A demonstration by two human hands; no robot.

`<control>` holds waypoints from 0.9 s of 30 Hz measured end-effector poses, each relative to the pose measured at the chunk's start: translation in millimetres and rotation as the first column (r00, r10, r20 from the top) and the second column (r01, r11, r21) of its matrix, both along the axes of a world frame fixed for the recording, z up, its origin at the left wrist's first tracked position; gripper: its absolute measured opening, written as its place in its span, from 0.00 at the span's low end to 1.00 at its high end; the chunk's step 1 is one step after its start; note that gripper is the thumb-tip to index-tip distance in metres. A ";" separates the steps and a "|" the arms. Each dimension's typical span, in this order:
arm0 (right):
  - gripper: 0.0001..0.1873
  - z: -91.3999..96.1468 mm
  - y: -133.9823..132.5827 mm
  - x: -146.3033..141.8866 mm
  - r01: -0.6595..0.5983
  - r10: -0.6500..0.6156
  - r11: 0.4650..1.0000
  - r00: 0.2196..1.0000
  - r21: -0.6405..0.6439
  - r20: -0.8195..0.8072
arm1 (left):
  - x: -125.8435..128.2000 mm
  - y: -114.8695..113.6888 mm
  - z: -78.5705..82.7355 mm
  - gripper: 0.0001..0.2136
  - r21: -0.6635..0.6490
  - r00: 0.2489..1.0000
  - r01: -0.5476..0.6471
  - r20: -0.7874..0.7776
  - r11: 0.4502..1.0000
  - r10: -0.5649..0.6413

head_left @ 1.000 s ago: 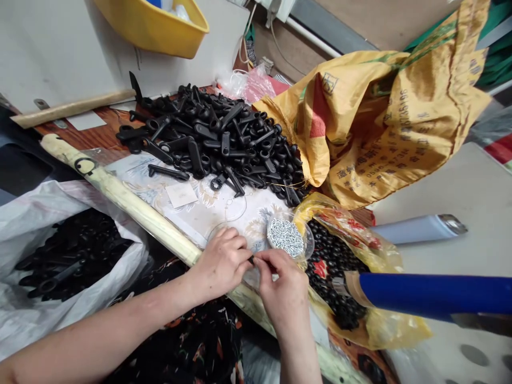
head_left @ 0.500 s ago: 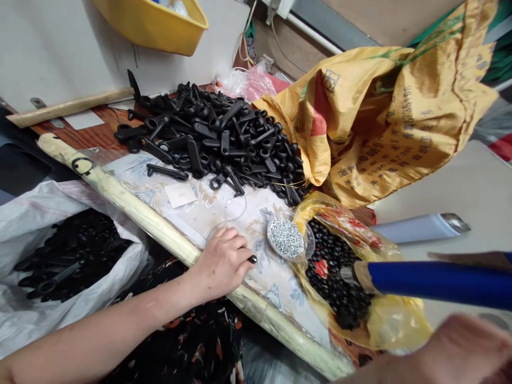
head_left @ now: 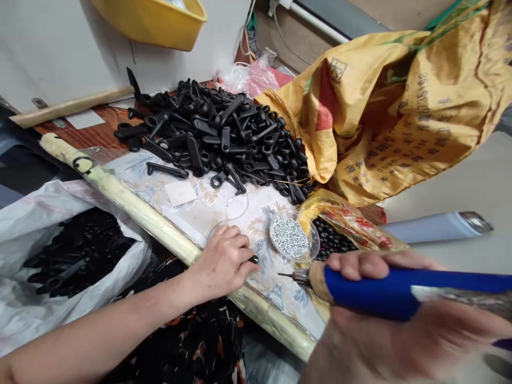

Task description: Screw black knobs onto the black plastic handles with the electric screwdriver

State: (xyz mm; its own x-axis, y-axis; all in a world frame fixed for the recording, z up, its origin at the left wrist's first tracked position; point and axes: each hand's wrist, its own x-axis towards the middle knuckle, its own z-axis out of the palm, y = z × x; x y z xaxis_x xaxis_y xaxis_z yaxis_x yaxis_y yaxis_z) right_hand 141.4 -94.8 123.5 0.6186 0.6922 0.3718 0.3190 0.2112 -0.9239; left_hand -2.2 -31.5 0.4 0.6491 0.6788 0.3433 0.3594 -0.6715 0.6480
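The left hand rested on the surface, its fingers pinching a small black part. The right hand clenched a blue driver, whose tip pointed at those fingers, beside a dish of screws.

Print on the yellow sack is unreadable.

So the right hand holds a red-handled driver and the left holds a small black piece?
No: the head view shows the driver in the right hand is blue-handled, not red. The left hand does hold a small black piece.
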 end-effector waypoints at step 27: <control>0.25 -23.9 16.3 -10.6 -0.272 0.325 0.923 0.930 0.272 -0.172 | 2.4 -2.1 -2.2 0.15 0.021 1.000 0.009 -0.010 1.000 -0.008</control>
